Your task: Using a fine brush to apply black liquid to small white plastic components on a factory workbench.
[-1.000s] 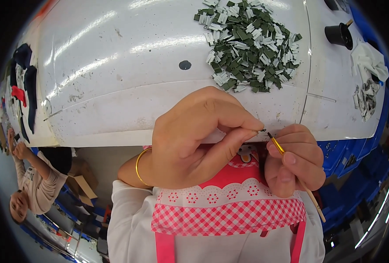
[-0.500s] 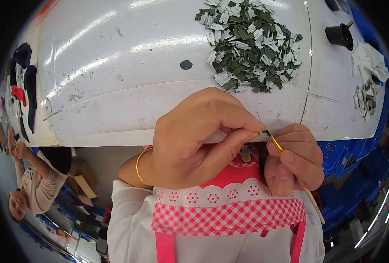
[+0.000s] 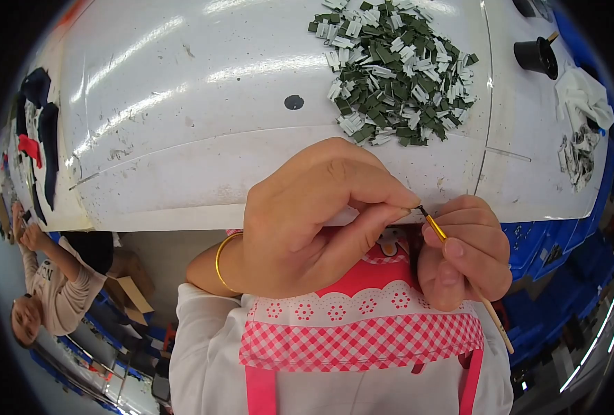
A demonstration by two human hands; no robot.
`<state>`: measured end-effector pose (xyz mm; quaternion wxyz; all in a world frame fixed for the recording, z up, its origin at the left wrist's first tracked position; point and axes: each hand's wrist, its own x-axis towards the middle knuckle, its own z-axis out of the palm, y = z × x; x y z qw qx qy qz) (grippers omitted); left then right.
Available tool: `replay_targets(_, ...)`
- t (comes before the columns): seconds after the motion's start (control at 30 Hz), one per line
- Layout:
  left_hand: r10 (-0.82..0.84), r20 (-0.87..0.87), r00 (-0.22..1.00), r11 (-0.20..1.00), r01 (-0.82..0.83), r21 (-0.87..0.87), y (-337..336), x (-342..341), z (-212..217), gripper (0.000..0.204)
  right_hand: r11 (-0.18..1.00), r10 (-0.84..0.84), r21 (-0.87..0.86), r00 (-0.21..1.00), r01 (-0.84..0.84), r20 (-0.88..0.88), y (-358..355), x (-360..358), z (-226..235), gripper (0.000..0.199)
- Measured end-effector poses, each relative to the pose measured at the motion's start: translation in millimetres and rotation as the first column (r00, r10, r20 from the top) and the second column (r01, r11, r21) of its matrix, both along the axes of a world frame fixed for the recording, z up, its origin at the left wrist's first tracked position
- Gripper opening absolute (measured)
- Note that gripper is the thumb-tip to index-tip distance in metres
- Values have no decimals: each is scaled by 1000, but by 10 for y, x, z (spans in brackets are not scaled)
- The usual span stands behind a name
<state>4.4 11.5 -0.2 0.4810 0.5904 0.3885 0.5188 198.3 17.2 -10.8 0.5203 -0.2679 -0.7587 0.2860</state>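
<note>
Two bare hands meet just below the near edge of a white table (image 3: 182, 138). The left hand (image 3: 307, 221), a gold bangle (image 3: 222, 257) on its wrist, has thumb and fingers pinched together on something too small to make out. The right hand (image 3: 463, 252) is curled shut around a thin brush (image 3: 459, 259) with a gold ferrule and pale wooden handle; its dark tip touches the left fingertips, and the handle slants down past the right palm.

A heap of small flat tags (image 3: 397, 69), dark green and white, lies on the far right part of the table, well apart from the hands. A small black pot (image 3: 537, 55) stands right of the heap, beyond a seam in the tabletop, with crumpled white cloth (image 3: 584, 97) and grey scraps (image 3: 577, 155) near the right rim. One dark round spot (image 3: 294, 102) marks the bare middle, and wide glossy room lies open left of the heap. Dark and red cloth pieces (image 3: 33, 131) sit at the far left edge.

Below the hands shows a red-and-white checked apron (image 3: 362, 339). Blue crates (image 3: 563, 256) stack at the right. Another person (image 3: 51, 290) sits at the lower left beside a cardboard box (image 3: 130, 290)
</note>
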Motion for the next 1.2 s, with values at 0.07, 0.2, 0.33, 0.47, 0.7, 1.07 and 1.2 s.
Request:
replay_targets(0.07, 0, 1, 1000, 1000, 0, -13, -2, 0, 6, 19, 1000, 14, -6, 1000, -14, 15, 10, 10, 9, 18)
replay_targets(0.2, -1, 7, 1000, 1000, 2, -17, -4, 2, 3, 18, 1000, 19, -9, 1000, -19, 20, 11, 25, 14, 18)
replay_targets(0.33, -8, 40, 999, 999, 9, -39, 2, -4, -4, 15, 1000, 8, -5, 1000, -9, -18, 4, 16, 2, 19)
replay_targets(0.47, -14, 126, 992, 994, 28, -110, 6, -38, 20, 10, 1000, -12, 1, 992, 12, -129, 5, -7, -17, 19)
replay_targets(0.7, -20, 428, 904, 838, 248, -486, 53, -168, 166, 9, 965, 161, -169, 960, -202, -228, 54, -1, 112, 17)
replay_targets(1.07, -62, 444, 894, 785, 319, -532, 58, -200, 185, 9, 942, 285, -112, 930, -317, -231, 125, -121, 18, 16)
replay_targets(1.2, -48, 428, 903, 780, 301, -549, 56, -178, 208, 9, 947, 294, -84, 941, -311, -168, 127, -99, 14, 17)
